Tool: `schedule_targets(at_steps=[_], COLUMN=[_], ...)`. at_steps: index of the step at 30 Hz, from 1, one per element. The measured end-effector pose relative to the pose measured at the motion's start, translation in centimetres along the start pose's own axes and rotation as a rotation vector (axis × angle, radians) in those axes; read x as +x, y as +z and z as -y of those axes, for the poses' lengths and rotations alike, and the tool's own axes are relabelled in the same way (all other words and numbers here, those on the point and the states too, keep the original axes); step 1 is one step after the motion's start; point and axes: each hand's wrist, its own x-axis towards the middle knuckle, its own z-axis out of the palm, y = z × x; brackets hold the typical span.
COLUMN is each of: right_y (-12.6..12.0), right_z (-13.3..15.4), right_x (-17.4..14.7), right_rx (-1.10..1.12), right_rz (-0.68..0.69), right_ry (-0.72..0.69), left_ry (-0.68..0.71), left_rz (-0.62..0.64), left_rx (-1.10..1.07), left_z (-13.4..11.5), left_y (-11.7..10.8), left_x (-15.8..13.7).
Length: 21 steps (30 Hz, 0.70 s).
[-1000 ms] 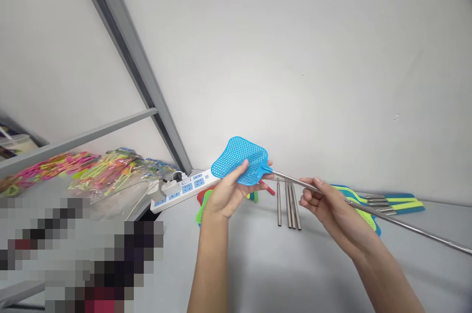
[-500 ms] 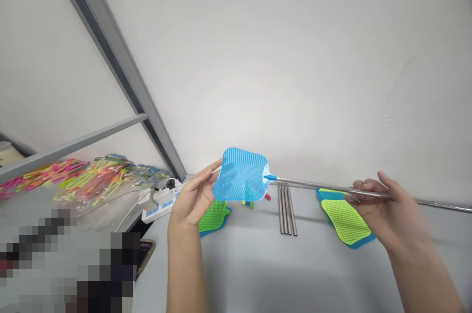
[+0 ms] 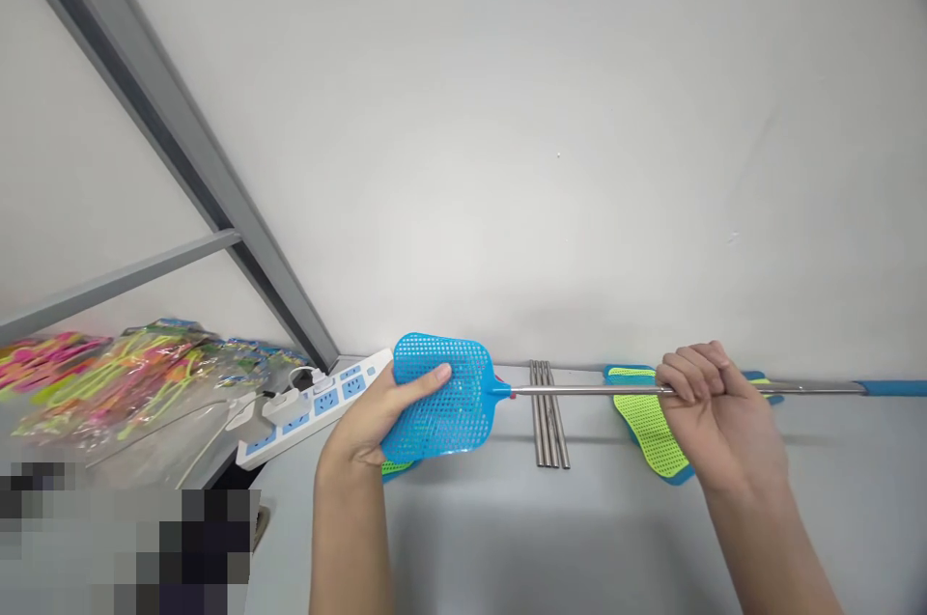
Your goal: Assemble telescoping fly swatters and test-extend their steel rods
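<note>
A blue fly swatter (image 3: pixel 463 403) lies across both hands, its perforated head at the left and its metal rod running right to a blue handle. My left hand (image 3: pixel 369 417) grips the head, thumb flat on the front and fingers hidden behind it. My right hand (image 3: pixel 714 403) is wrapped round the metal rod about midway. Beneath the rod, several loose metal tubes (image 3: pixel 548 432) lie side by side on the grey table. Partly behind my right hand rest stacked green and blue swatter heads (image 3: pixel 656 436). Another green head (image 3: pixel 397 469) peeks out below the held one.
A white power strip (image 3: pixel 325 403) with plugs and cables lies at the left by a grey metal post (image 3: pixel 181 123). Beyond it are colourful items in clear plastic bags (image 3: pixel 145 374). A pale wall (image 3: pixel 543 161) rises behind the grey table (image 3: pixel 507 547).
The swatter has come lower and turned so its head faces me, with my left thumb now over it. My right hand has closed round the rod, and the blue handle has come into view.
</note>
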Motion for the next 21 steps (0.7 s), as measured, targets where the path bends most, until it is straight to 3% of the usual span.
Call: schedule_targets(at_steps=[7, 12, 21], right_y=[1.1, 1.4, 1.5], right_z=[-1.3, -3.2, -5.6], right_x=[-0.5, -0.6, -1.0], right_rx=[-0.007, 0.02, -0.027], right_rz=[0.016, -0.008, -0.067], right_ry=[-0.226, -0.189, -0.176], left_ry=[-0.009, -0.023, -0.028], left_rz=[-0.068, -0.102, -0.045], left_rx=[0.071, 0.068, 0.085], left_z=[-0.5, -0.9, -0.8], left_y=[0.9, 1.0, 1.1], left_x=[-0.8, -0.9, -0.8])
